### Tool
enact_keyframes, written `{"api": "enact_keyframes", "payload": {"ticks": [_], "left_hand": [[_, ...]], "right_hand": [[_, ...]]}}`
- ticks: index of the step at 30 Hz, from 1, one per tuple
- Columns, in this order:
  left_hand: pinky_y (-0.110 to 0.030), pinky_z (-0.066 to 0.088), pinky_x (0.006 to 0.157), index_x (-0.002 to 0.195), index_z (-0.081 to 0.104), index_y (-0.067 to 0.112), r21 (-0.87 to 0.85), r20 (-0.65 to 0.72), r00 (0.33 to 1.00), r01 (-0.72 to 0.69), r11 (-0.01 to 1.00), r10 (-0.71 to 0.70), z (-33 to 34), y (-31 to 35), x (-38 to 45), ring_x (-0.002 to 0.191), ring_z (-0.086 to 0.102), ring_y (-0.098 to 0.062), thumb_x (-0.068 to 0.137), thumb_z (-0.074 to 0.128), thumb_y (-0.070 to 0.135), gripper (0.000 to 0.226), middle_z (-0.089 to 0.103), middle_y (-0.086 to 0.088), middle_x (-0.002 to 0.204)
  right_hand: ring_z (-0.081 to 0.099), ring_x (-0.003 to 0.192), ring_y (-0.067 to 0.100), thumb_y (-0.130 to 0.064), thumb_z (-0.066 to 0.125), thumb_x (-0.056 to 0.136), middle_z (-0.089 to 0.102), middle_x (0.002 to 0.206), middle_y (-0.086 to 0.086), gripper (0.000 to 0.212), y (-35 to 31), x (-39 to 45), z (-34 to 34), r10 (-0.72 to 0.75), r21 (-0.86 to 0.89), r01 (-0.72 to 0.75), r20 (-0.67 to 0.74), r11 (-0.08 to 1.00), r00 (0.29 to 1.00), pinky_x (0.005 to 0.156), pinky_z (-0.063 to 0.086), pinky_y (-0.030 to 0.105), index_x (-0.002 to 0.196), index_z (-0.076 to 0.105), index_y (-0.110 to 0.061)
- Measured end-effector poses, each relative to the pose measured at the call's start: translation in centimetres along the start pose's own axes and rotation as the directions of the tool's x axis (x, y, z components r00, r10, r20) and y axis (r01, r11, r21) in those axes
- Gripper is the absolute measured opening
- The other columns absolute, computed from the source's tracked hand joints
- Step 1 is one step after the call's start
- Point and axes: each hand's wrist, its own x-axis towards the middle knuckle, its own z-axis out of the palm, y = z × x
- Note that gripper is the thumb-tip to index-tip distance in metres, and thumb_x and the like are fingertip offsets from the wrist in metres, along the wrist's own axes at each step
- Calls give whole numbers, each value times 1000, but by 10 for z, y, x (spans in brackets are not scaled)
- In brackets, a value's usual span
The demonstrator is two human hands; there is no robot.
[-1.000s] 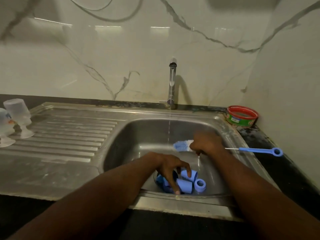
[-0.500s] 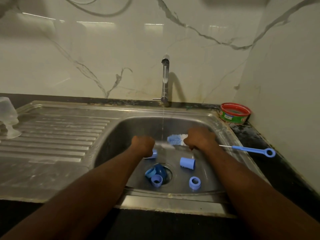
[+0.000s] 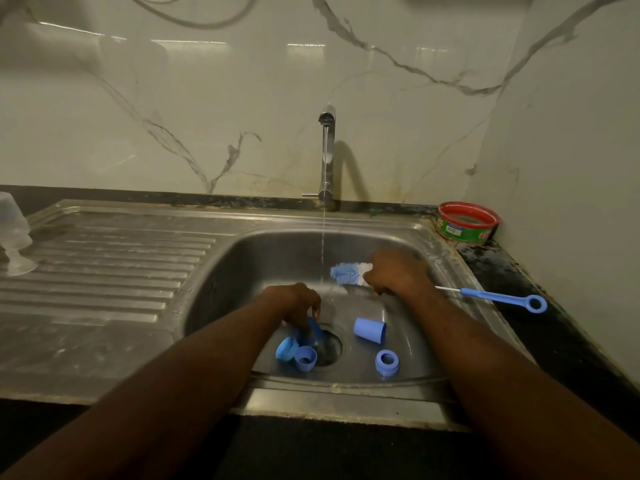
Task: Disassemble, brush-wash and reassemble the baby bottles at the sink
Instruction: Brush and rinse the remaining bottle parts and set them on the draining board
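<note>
**Baby bottle parts lie loose in the basin under a running tap**

The baby bottle parts sit in the sink [image 3: 433, 244] at the centre of the frame, probably so that rinse water drains away beneath them. The tap [image 3: 326, 157] drops a thin stream between the hands. The bottle brush [image 3: 348, 273] is gripped by the right hand [image 3: 398, 275], fingers curled round its stem, bristles pointing left beside the stream, likely ready for scrubbing; its blue loop handle sticks out right of centre over the desk [image 3: 554, 327]. The left hand [image 3: 294, 304] reaches down at the drain, fingers curled onto a dark blue piece [image 3: 316, 330]; what that piece is cannot be told. A blue cap [image 3: 370, 329] lies on its side, with two threaded rings [image 3: 387, 362] and a flat ring [image 3: 286, 348] nearby. At the left edge, a clear bottle [image 3: 12, 233] stands inverted on the drainboard, cut off by the frame. A red-rimmed tub [image 3: 467, 223] sits at the right.
</note>
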Motion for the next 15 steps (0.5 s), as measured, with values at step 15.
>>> {"api": "enact_keyframes", "payload": {"ticks": [15], "left_hand": [[-33, 45, 76, 121, 64, 36, 248, -42, 979, -181, 952, 198, 4, 40, 3, 109, 60, -20, 89, 66, 52, 35, 62, 3, 118]], "right_hand": [[63, 103, 26, -28, 71, 87, 66, 115, 7, 37, 0, 0, 2, 14, 26, -13, -24, 1000, 1000, 86, 52, 41, 122, 63, -16]]}}
